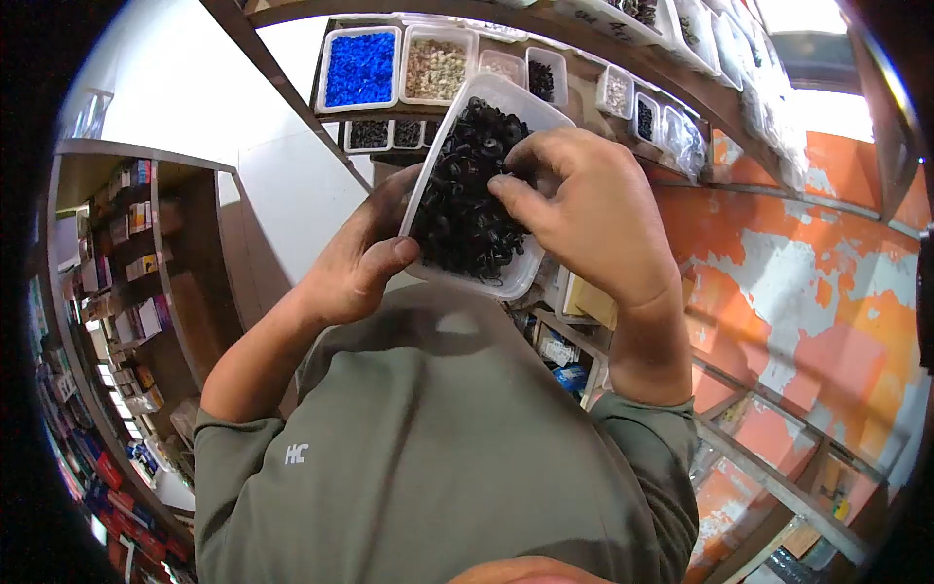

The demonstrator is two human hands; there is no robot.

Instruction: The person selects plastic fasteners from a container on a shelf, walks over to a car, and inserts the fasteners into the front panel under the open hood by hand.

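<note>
A clear plastic tub (533, 275) full of small black parts (470, 185) is tilted in front of my chest. My left hand (358, 255) grips its left side, thumb over the rim and the other fingers hidden beneath or behind it. Over the tub's right part is my right hand (589, 200), with thumb and index finger bent towards each other at the black parts. What lies between these fingertips, if anything, is too small to make out.
Beyond the tub, a shelf holds a bin of blue pieces (360, 68), a bin of beige pieces (435, 68) and several smaller bins. Another shelf (671, 58) runs above at the right. Shelving with boxes (161, 282) stands left; a peeling orange wall (778, 282) is right.
</note>
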